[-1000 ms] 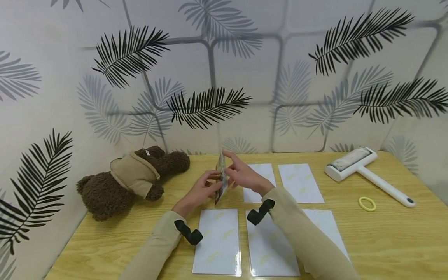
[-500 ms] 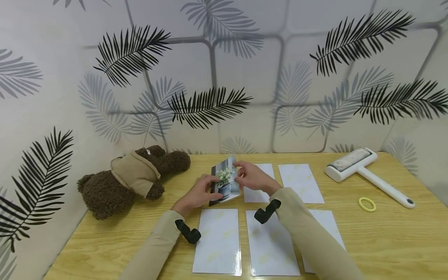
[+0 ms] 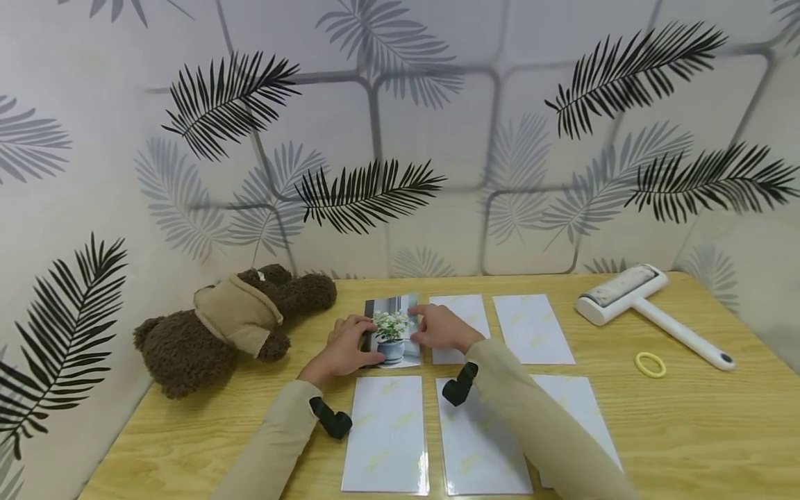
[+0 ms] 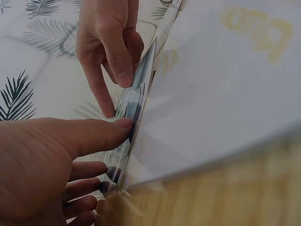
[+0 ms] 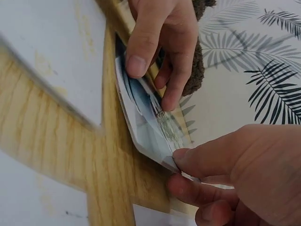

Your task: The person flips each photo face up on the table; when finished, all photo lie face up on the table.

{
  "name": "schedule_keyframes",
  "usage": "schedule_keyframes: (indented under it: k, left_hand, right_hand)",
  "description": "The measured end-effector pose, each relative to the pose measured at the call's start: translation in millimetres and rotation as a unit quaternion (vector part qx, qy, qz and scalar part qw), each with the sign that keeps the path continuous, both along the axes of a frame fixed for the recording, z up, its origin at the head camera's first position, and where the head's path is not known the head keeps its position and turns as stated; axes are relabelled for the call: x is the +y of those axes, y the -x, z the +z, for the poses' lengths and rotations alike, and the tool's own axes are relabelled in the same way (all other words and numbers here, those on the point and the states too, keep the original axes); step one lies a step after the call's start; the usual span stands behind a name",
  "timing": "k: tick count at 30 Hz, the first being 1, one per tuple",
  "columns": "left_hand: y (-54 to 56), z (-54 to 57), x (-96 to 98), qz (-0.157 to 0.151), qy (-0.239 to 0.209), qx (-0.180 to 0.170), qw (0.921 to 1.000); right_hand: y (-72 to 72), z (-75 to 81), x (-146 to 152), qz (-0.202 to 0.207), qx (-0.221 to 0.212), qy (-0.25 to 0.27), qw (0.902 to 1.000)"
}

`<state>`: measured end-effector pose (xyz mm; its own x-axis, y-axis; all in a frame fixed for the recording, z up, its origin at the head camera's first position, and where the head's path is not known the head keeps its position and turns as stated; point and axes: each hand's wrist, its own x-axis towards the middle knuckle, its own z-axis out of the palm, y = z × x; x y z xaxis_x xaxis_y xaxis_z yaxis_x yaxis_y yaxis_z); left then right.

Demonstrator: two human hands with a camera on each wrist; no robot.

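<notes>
A glossy picture card point(image 3: 390, 340) shows white flowers in a blue pot. It lies almost level at the table's back middle, between both hands. My left hand point(image 3: 342, 349) holds its left edge, with the thumb on the near left corner and the fingers along the side. At the right edge, my right hand point(image 3: 446, 328) pinches the card between thumb and index finger, seen closely in the right wrist view. Just in front of the picture card lies a white card point(image 3: 386, 434) with faint yellow marks, face flat on the wood.
Several more white cards lie in rows, including one behind my right hand point(image 3: 534, 328). A brown teddy bear point(image 3: 187, 351) in a beige top lies at the left. On the right are a white lint roller point(image 3: 650, 305) and a yellow ring point(image 3: 651, 365). A patterned wall closes the back.
The picture card was upright and edge-on, then tilted its printed face toward me, and is now lowered nearly flat to the table. Both hands stayed on it and came down with it.
</notes>
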<state>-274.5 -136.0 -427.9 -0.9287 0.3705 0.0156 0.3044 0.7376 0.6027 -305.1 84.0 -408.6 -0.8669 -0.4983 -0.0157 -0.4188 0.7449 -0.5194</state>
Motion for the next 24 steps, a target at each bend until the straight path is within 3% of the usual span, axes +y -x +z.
schedule_keyframes:
  k: [8,13,19,24]
  left_hand:
    - [-4.1,2.9,0.6,0.004,0.005,0.005,1.0]
    - [-4.1,2.9,1.1,0.002,0.005,0.007,1.0]
    - [-1.5,1.5,3.1,0.001,-0.026,0.004,0.9997]
    - [-6.5,7.8,14.5,-0.021,-0.027,0.022,0.9992]
  right_hand:
    - [-1.9,-1.5,-6.5,-0.039,0.004,-0.054,0.9978]
    - [-7.3,-2.2,-4.1,-0.074,0.002,-0.029,0.9968]
    - [-11.6,3.8,12.8,-0.114,0.004,-0.005,0.9935]
    - [-16.2,3.6,35.3,-0.142,0.015,-0.002,0.9897]
